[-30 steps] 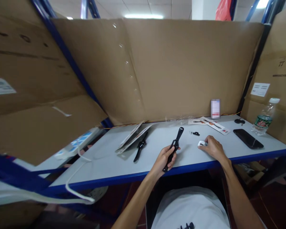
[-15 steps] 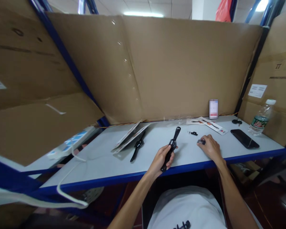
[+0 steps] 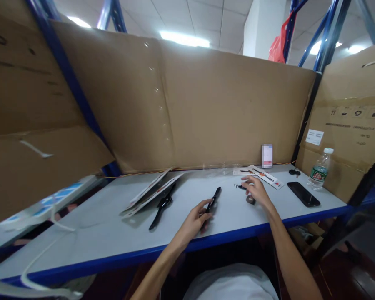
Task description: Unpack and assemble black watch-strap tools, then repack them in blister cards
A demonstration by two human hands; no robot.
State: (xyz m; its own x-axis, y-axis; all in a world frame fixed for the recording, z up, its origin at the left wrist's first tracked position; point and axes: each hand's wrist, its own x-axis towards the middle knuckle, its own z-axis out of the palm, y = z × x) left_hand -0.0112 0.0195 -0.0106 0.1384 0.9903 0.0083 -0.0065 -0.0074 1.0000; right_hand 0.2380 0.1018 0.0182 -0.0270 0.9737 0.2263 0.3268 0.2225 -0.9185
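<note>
In the lower middle of the frame the left hand [image 3: 194, 221] is curled around the lower strap of a black watch [image 3: 211, 203]. Thumb and fingers press on the band, so the other strap end stands free and slants up over the grey table [image 3: 112, 233] towards the centre. Held this low, the watch's body stays uncovered above the knuckles. To the right of centre the right hand [image 3: 256, 192] lies palm down, fingers loosely spread and gripping nothing. Its fingertips are at a small black piece [image 3: 239, 187], though the view is too coarse to tell whether they touch it. A small dark part [image 3: 250, 200] sits just beside the palm's near edge. Left of centre a second watch [image 3: 161, 206] lies flat with its straps out straight, partly tucked under slanting leaflets [image 3: 150, 193]. Printed cards [image 3: 264, 175] lie by the tall cardboard sheet [image 3: 225, 112] that walls the back. At right a phone [image 3: 303, 194] lies flat near a capped water bottle [image 3: 320, 169], upright and seemingly partly full. A clear plastic bag [image 3: 218, 168] at the back looks empty, and the cardboard box [image 3: 350, 125] at far right is shut.
</note>
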